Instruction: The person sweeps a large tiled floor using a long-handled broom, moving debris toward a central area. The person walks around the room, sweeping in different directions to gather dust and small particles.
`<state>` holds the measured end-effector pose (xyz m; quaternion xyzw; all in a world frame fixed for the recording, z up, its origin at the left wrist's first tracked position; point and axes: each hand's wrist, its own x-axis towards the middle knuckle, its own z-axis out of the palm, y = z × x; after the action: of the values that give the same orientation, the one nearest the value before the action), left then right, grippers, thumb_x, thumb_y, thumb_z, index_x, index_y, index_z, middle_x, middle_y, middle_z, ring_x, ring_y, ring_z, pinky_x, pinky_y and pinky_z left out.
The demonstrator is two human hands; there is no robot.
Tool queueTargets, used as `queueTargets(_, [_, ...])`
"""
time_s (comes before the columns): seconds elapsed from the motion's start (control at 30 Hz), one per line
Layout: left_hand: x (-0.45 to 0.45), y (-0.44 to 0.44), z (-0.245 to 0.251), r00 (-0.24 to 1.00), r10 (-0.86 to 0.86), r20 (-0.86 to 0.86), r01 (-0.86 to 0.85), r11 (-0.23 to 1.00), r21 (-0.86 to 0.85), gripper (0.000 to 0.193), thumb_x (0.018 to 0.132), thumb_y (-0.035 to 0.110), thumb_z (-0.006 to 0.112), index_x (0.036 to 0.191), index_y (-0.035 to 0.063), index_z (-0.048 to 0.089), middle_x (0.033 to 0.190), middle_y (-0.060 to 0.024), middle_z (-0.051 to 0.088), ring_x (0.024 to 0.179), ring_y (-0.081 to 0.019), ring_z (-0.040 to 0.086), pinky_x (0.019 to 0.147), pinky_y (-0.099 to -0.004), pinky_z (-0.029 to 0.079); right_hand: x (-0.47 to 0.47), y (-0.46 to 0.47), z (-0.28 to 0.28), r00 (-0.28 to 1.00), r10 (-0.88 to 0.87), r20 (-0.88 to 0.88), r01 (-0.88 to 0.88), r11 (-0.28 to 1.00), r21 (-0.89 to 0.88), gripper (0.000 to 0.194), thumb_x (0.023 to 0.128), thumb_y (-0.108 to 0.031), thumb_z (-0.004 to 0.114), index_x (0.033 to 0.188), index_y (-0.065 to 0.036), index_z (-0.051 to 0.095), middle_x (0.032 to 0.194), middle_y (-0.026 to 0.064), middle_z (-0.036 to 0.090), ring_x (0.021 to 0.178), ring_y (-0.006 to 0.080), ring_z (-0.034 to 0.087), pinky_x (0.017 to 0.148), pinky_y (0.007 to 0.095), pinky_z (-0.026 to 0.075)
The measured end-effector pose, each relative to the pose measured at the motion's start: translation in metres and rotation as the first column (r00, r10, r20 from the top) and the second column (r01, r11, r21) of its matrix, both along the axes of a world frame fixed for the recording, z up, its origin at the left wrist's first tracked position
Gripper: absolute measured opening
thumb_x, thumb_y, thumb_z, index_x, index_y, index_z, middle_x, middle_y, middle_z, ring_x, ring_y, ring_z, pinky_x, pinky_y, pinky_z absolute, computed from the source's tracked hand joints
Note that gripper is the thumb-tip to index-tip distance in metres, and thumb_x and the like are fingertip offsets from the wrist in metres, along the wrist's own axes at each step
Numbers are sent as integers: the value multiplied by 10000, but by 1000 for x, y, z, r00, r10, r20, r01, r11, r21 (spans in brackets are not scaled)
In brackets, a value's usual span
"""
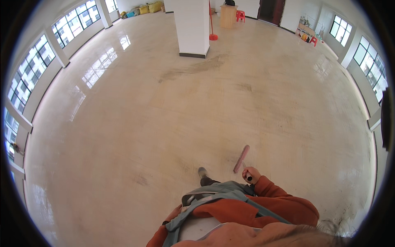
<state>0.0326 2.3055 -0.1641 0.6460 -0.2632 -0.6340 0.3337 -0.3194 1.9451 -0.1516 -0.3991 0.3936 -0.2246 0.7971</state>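
My right hand is closed around the upper end of a mop or brush handle; its long, narrow pink head lies just beyond the hand, seen from above against the pale, shiny floor. By my waist at the lower left is my left hand, partly covered by the grey-green apron; its fingers are hidden, so what it holds cannot be told. One shoe shows in front of the apron.
A white square column stands ahead, with a red broom beside it. Farther back are a wooden stand, a red stool and yellow sacks. Another red stool is at the right. Dark smudges mark the floor.
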Motion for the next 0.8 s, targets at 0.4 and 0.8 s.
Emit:
queueTargets(0.4, [112, -82, 33, 980, 95, 173, -132, 968, 213, 402, 908, 344, 444, 1102, 14, 565, 969, -84, 626, 898, -146, 558, 793, -278, 442, 168, -128, 71, 864, -464, 193, 243, 722, 648, 128, 825, -33, 427, 707, -72, 394, 597, -7, 410, 538, 70, 433, 489, 202, 397])
queueTargets(0.8, [218, -220, 60, 924, -164, 346, 188, 982, -36, 448, 899, 392, 400, 1056, 16, 585, 974, -179, 624, 902, -257, 587, 805, -329, 438, 208, -165, 42, 874, -485, -29, 361, 607, 708, 110, 815, -48, 429, 711, -69, 399, 617, -3, 419, 532, 71, 437, 473, 206, 403])
